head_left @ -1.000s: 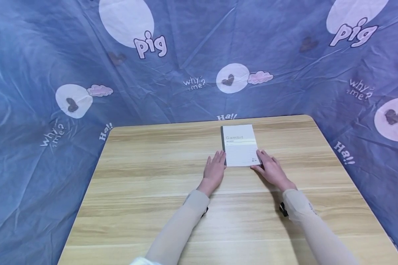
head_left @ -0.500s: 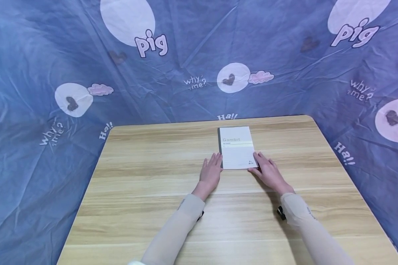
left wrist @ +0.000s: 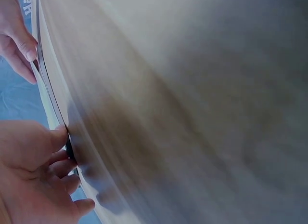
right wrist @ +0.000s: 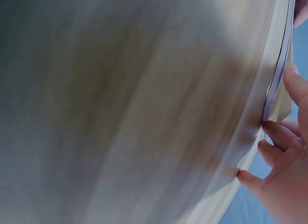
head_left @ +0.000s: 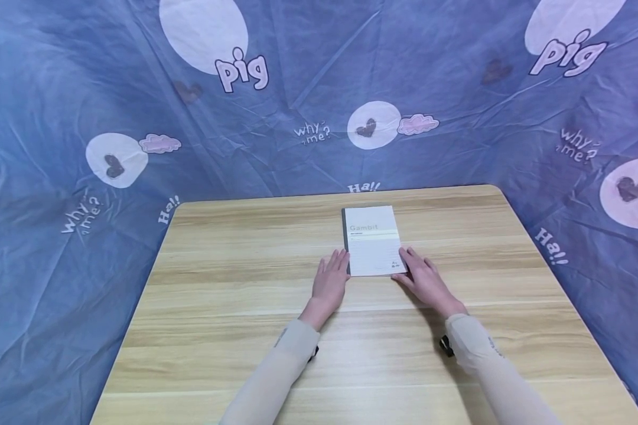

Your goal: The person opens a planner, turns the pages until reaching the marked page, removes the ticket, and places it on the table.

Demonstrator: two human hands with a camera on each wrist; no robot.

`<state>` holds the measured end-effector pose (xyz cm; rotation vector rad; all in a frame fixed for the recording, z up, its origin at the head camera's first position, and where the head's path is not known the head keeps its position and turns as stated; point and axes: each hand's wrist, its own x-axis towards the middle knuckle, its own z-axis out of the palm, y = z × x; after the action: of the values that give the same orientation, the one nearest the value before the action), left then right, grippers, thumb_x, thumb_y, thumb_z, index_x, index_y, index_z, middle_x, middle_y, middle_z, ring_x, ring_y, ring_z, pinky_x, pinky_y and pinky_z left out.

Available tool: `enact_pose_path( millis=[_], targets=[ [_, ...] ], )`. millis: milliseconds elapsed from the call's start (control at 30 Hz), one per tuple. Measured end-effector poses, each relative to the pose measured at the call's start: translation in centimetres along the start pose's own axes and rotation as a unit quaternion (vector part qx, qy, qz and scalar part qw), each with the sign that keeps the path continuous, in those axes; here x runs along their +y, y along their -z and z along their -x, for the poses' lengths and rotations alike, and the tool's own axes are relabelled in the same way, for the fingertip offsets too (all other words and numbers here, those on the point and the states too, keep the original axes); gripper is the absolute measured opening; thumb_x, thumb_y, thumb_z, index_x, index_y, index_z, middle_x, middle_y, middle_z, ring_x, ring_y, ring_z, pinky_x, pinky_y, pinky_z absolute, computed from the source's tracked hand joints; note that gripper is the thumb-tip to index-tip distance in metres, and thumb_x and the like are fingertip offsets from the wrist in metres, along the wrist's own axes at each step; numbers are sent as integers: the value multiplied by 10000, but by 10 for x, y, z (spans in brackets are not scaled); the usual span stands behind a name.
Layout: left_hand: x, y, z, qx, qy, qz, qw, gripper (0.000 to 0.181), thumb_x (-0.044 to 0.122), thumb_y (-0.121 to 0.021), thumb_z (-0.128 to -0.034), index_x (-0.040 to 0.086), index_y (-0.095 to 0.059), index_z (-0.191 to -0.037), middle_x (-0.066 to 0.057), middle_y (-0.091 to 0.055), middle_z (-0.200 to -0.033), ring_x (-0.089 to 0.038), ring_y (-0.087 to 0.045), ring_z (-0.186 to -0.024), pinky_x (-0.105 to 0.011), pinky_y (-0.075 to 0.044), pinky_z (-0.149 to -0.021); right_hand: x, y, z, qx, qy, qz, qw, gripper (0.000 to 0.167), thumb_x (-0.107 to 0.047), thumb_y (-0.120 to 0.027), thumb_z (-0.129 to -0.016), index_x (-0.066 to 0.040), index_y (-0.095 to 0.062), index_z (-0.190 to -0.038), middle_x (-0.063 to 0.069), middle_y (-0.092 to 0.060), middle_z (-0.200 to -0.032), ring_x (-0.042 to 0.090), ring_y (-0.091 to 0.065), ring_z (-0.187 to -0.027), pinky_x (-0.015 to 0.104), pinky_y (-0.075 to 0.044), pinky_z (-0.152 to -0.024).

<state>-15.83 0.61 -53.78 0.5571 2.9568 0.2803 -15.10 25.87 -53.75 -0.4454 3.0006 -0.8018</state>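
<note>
A notebook (head_left: 373, 245) with a white cover printed "Gambit" and a dark spine lies flat on the wooden table (head_left: 234, 330). In the head view my left hand (head_left: 329, 289) holds its near left corner, fingers along the spine. My right hand (head_left: 427, 286) holds the near right corner, thumb at the near edge and fingers at the right edge. The left wrist view shows my left thumb and fingers (left wrist: 62, 164) about the notebook's edge. In the right wrist view the thumb and fingers (right wrist: 281, 135) meet the notebook's corner; part of the grip is hidden.
A blue printed cloth (head_left: 276, 141) hangs behind the table and along both sides. The table's far edge runs just beyond the notebook. Dark bands show at the sleeve cuffs.
The notebook has slid left and slightly nearer across the table, with both hands moving along at its near corners.
</note>
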Motion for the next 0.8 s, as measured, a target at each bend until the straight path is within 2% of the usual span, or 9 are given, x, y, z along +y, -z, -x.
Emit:
enact_pose_path(
  millis=[533, 800],
  targets=[
    [-11, 1, 19, 70, 74, 240, 9997, 569, 240, -451, -1039, 76, -261, -1550, -62, -229, -1607, -210, -147, -1484, -471, -143, -1192, -17, -6, 5, -90, 26, -48, 9999, 739, -257, -687, -930, 79, -324, -1479, 303, -351, -1483, 429, -274, -1412, 640, -143, -1130],
    [-16, 2, 30, 177, 46, 321, 9993, 557, 229, -462, -1036, 72, -287, -1541, -68, -245, -1602, -216, -156, -1483, -487, -169, -1186, -23, -10, 8, 10, 159, -35, 9999, 741, -252, -704, -916, 92, -342, -1464, 307, -379, -1464, 433, -303, -1398, 658, -170, -1114]
  ],
)
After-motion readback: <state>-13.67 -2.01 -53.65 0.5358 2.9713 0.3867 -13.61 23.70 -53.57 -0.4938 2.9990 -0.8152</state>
